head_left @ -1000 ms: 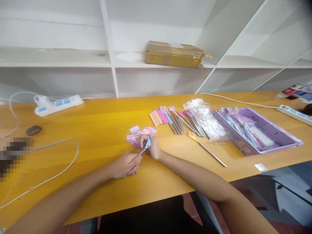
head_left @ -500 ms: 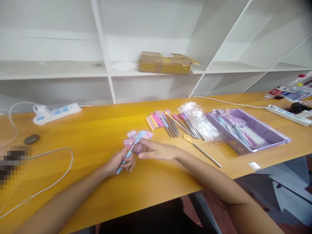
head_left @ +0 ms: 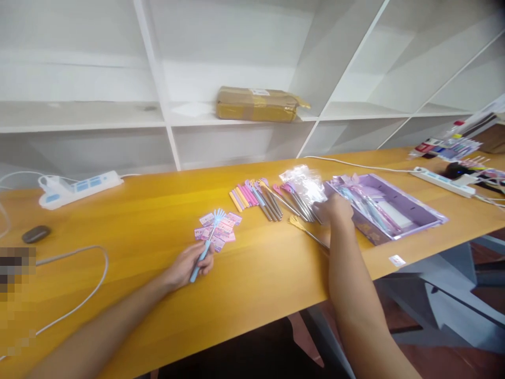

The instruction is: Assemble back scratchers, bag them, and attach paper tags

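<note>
My left hand is closed round the light blue handle of a back scratcher, its claw-shaped head pointing away from me. Beneath that head, small pink and purple printed cards lie in a loose pile. My right hand is at the near edge of the clear plastic bags, beside the purple box; its fingers are blurred, so their grip is unclear. A yellow-headed back scratcher lies partly behind the right forearm. Several more back scratchers with metal rods lie in a row, next to coloured handle tubes.
An open purple box holds bagged back scratchers. White power strips stand at the left and right, with cables across the table. A taped carton sits on the shelf. A dark oval object lies at the left.
My right hand has left the blue back scratcher's head and moved right to the plastic bags. My left hand still holds the back scratcher. The view has shifted slightly to the right.
</note>
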`<action>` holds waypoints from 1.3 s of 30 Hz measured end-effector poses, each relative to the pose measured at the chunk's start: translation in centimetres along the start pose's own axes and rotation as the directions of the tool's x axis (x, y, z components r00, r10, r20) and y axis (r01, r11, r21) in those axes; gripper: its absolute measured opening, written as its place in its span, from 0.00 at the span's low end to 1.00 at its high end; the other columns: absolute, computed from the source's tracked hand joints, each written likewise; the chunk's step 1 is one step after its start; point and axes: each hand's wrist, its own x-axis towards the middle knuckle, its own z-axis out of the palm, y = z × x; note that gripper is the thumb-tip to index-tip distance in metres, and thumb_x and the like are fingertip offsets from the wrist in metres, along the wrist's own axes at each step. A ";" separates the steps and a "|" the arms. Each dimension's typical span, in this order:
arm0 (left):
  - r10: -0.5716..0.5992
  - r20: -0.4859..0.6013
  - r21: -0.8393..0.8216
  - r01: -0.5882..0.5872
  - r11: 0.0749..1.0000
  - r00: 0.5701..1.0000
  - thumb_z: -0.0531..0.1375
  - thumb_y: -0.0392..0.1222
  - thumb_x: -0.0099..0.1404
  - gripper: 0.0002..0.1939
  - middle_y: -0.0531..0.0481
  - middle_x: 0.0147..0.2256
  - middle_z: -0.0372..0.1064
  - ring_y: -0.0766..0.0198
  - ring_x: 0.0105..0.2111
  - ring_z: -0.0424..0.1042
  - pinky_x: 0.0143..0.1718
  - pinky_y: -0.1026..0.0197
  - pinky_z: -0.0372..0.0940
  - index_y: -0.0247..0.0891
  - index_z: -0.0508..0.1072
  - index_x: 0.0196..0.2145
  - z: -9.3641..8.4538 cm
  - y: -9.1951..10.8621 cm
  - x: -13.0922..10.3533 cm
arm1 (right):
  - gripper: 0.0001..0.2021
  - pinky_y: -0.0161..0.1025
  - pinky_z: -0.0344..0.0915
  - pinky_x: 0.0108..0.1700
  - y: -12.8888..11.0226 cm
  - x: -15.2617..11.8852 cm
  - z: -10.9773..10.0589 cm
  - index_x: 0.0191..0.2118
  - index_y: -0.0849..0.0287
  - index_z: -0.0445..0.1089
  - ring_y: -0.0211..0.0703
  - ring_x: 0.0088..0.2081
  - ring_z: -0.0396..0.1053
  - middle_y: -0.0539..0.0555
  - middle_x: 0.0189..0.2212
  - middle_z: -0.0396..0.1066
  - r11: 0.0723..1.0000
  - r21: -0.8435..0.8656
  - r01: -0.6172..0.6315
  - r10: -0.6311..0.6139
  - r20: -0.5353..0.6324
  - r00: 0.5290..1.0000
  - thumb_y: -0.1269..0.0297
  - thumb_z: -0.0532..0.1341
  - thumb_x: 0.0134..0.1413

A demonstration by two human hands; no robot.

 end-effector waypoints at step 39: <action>0.148 0.138 0.590 -0.201 0.782 0.979 0.63 0.55 0.74 0.17 0.48 0.41 0.73 0.56 0.43 0.71 0.50 0.56 0.65 0.38 0.76 0.37 0.9 0.1 -1.3 | 0.26 0.30 0.55 0.20 -17.6 -26.2 1.3 0.43 0.60 0.71 0.32 0.19 0.59 0.44 0.20 0.64 0.275 0.882 -0.383 -0.906 0.370 0.203 0.39 0.68 0.61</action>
